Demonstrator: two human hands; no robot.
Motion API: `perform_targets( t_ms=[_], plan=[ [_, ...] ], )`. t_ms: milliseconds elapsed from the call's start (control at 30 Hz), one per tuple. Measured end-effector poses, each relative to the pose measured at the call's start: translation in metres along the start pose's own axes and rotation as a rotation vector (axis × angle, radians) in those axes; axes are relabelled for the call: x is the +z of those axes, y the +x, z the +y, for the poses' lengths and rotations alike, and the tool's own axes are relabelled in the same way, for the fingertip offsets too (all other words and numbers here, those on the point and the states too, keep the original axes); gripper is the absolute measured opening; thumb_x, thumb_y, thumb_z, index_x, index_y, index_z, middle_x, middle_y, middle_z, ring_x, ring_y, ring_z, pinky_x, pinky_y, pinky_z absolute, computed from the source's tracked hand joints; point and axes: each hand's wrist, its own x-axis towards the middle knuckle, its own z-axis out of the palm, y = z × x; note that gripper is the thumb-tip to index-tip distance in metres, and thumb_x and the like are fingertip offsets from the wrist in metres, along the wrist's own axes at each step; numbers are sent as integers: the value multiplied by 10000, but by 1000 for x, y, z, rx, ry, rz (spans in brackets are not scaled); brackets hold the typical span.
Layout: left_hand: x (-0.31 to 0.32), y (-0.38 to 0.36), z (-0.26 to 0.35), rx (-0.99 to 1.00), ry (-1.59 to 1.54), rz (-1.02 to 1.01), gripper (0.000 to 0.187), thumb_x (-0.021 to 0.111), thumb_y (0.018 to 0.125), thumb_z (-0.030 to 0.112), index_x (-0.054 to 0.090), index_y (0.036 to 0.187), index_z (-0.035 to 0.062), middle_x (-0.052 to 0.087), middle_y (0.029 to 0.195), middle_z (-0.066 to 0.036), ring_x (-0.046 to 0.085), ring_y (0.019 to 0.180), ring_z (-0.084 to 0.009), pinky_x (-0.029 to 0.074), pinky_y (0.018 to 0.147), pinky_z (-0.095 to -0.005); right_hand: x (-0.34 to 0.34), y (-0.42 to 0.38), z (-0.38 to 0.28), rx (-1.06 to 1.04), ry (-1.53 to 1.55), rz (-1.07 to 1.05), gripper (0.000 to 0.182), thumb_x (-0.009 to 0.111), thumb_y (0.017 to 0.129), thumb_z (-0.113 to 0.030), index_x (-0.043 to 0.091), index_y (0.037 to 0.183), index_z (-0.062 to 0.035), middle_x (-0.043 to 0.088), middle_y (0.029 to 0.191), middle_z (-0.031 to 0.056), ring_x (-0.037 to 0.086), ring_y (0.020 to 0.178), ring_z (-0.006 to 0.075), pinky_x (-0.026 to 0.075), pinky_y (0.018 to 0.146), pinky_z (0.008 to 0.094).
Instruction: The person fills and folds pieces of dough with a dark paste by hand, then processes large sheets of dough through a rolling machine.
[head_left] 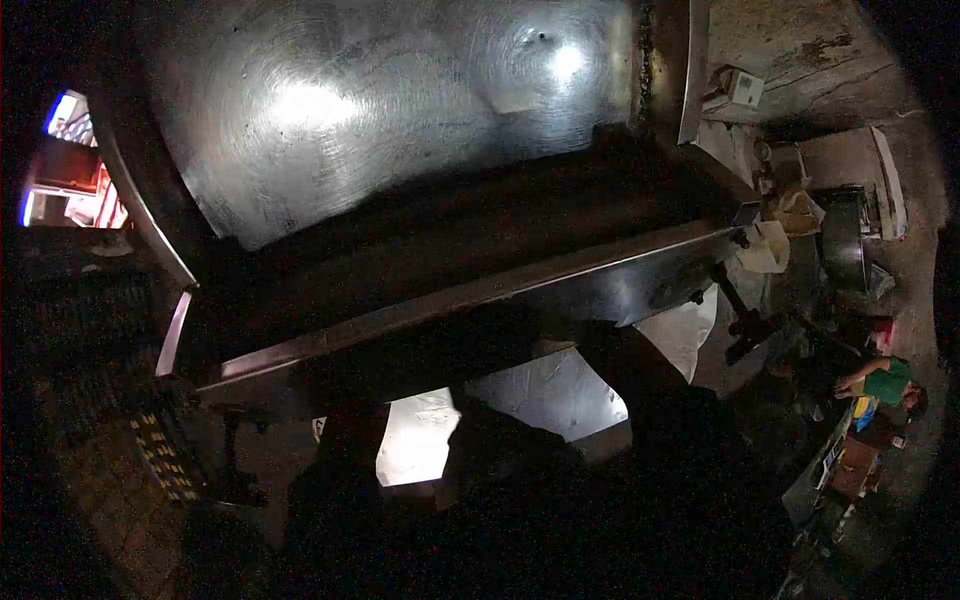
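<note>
Steel sheet (400, 110) fills the upper middle of the view, a big curved, brushed metal surface with two bright light glares on it, tilted so its lower edge drops into a dark trough. Far left edge: a lit red-and-blue sign or window (70, 165), small, well apart from the metal. Bottom left: a grated panel with yellow marks (165, 455), just beside a thin pale rail (175, 330) at the left end of the machine. Below the sheet, a long flat steel bar (480, 295) runs diagonally from lower left up to the right, under the dark trough. Under that bar, pale sheet pieces (545, 395) catch the light between dark silhouettes. Dark shapes across the lower middle may be the person's arms, but neither hand can be made out, so I can't tell how the fingers are set or whether they hold anything. Right of the bar's end: a black lever or handle (735, 305), a white cloth or bag (770, 245), a dark round drum (845, 240). Top right: a small white box (742, 88) on a concrete floor (800, 50). Lower right edge: another person in a green top (885, 380), crouched low, near cardboard clutter (850, 465).
</note>
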Motion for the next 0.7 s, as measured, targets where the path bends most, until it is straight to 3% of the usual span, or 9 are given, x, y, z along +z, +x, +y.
perform_targets(
  t_ms=[100,233,367,400,433,500,567,633,700],
  plan=[
    [-12,-38,-42,-1,65,26,550,603,804,387,516,1238,61,548,1193,-155,533,1079,-282,415,936,-399,18,-15,6,49,24,103,592,662,713,-426,557,1195,-100,545,1184,184,494,1124,337,360,982,425],
    [-24,296,22,-20,170,75,511,586,827,355,517,1239,61,554,1187,-149,538,1073,-264,422,929,-388,38,6,-19,87,73,245,618,665,706,-442,549,1207,-102,537,1202,185,484,1144,334,352,996,417],
    [-5,152,0,-11,243,123,473,569,850,323,518,1239,60,561,1182,-143,543,1068,-246,430,922,-377,76,4,-49,160,108,394,644,669,698,-458,541,1220,-103,528,1220,186,475,1163,330,344,1009,409],
    [0,122,-7,-4,258,136,464,565,856,315,518,1240,59,563,1180,-142,544,1066,-242,431,920,-374,31,-38,-72,162,103,420,644,669,698,-458,541,1220,-103,528,1220,186,475,1163,330,344,1009,409],
    [-2,129,-8,1,270,152,454,561,861,307,519,1240,59,564,1179,-140,545,1065,-238,433,918,-372,-21,-88,-109,-80,239,487,559,736,629,-358,607,1109,-103,602,1105,136,582,992,331,474,856,396],
    [-43,87,19,54,164,112,516,685,713,426,603,1053,47,627,992,-172,592,952,-321,478,782,-387,-42,-152,-134,-112,189,555,536,770,562,-257,613,1048,-95,638,997,106,622,860,325,517,721,388],
    [-98,62,56,73,-241,69,550,675,727,464,598,1041,19,621,987,-193,620,896,-323,497,732,-362,-67,-209,-147,-200,328,661,509,767,555,-233,611,1016,-85,639,930,119,621,861,318,508,731,391],
    [-150,51,80,287,-370,202,533,755,685,379,597,1032,6,632,983,-174,649,854,-294,513,732,-339,-80,-251,-142,33,583,562,487,768,541,-232,611,972,-69,621,911,129,617,846,317,505,720,386],
    [-222,45,113,270,-715,-201,469,793,677,224,591,1030,-8,639,989,-154,653,872,-233,518,766,-329,-146,-291,-149,-178,246,713,463,772,547,-247,614,941,-61,594,876,136,605,840,308,500,715,368]
  ],
)
